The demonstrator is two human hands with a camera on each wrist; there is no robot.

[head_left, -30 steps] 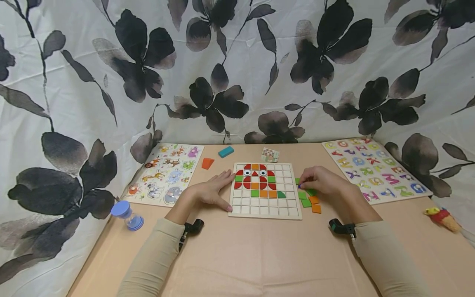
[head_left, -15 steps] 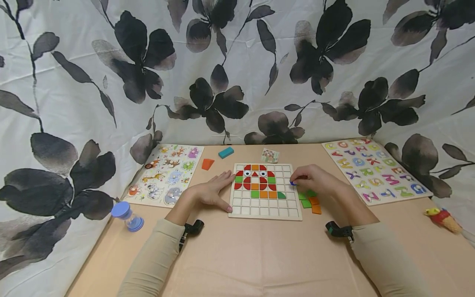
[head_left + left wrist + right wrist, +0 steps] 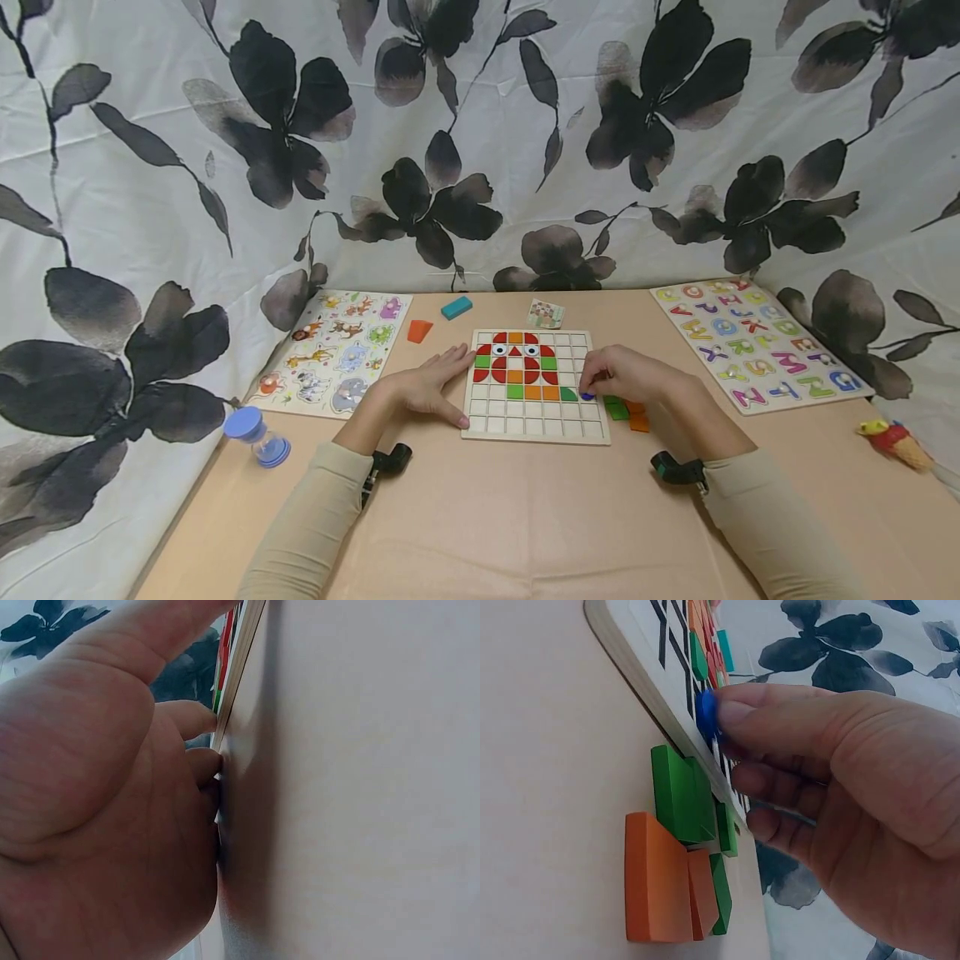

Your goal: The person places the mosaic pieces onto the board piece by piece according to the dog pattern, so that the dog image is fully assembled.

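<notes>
A white grid board (image 3: 525, 429) lies on the table, with red, orange and green tiles and two eye tiles forming a pattern in its upper left part. My left hand (image 3: 427, 387) rests at the board's left edge, thumb and fingers spread against it. Between thumb and forefinger, my right hand (image 3: 626, 373) pinches a small blue tile (image 3: 707, 714). The tile is over the right side of the grid, just right of a green quarter-round tile (image 3: 568, 394). Loose green tiles (image 3: 679, 795) and orange tiles (image 3: 652, 877) lie beside the board's right edge, partly under the right hand.
An animal picture board (image 3: 322, 354) lies at left, a letter board (image 3: 757, 342) at right. Behind the grid are a small picture card (image 3: 546, 313), a blue block (image 3: 457, 307) and an orange piece (image 3: 420, 331). A blue sand timer (image 3: 258, 435) stands left; a small toy (image 3: 895, 442) lies right.
My right hand has carried the blue tile left from the loose tiles onto the grid, then slightly nearer the front, beside the green quarter-round. The left hand has stayed at the board's edge.
</notes>
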